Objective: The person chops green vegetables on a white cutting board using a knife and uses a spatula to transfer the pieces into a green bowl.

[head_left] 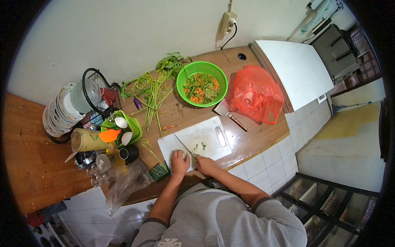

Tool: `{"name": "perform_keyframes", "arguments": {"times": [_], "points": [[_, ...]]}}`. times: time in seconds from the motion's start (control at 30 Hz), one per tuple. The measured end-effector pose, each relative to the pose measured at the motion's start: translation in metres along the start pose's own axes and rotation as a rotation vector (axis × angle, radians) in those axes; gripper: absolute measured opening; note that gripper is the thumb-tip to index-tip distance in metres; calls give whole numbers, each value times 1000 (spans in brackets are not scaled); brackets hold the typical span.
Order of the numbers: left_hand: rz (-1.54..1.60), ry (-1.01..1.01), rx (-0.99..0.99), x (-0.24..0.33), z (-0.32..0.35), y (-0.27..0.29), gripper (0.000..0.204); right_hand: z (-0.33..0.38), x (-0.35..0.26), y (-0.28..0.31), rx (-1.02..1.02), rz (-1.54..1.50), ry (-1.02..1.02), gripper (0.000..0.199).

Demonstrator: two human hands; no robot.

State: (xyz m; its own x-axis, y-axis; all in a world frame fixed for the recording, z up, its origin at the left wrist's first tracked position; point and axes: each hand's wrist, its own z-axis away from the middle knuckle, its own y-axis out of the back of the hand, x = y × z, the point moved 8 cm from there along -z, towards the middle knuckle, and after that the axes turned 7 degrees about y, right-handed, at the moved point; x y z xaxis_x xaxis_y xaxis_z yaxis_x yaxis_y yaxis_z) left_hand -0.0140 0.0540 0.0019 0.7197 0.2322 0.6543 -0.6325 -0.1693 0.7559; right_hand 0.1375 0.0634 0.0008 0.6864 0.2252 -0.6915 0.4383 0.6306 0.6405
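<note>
On the white cutting board (208,132), my right hand (206,165) is closed around the handle of a knife (185,145). Its blade points away from me and to the left across the board. Just left of the blade, my left hand (180,163) rests on the board with its fingers curled together; whatever they press on is hidden. Small green leaf scraps (199,146) lie right of the knife. Beyond the board, a green plastic basin (224,84) holds chopped orange and green vegetables (201,87). A wide metal turner (222,108) with a wooden handle lies beside it.
Leafy green stalks (152,92), a small purple eggplant (138,103) and a carrot (169,127) lie at back left. A red plastic bag (257,92) sits right. Stacked plates (61,113), a green utensil holder (133,127) and a clear bag (127,183) crowd the left.
</note>
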Motion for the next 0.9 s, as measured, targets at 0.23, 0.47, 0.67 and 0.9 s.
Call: {"name": "perform_keyframes", "arguments": {"times": [0.23, 0.47, 0.67, 0.9], "points": [[51, -76, 12, 1, 0, 2, 17, -1, -11, 2, -69, 47, -51, 25], [45, -71, -26, -7, -2, -2, 10, -4, -12, -1, -47, 38, -8, 24], [43, -87, -34, -3, -3, -5, 9, -6, -15, -6, -61, 53, 12, 22], [-6, -64, -74, -10, -4, -11, 7, -26, -18, -16, -49, 82, 20, 20]]}}
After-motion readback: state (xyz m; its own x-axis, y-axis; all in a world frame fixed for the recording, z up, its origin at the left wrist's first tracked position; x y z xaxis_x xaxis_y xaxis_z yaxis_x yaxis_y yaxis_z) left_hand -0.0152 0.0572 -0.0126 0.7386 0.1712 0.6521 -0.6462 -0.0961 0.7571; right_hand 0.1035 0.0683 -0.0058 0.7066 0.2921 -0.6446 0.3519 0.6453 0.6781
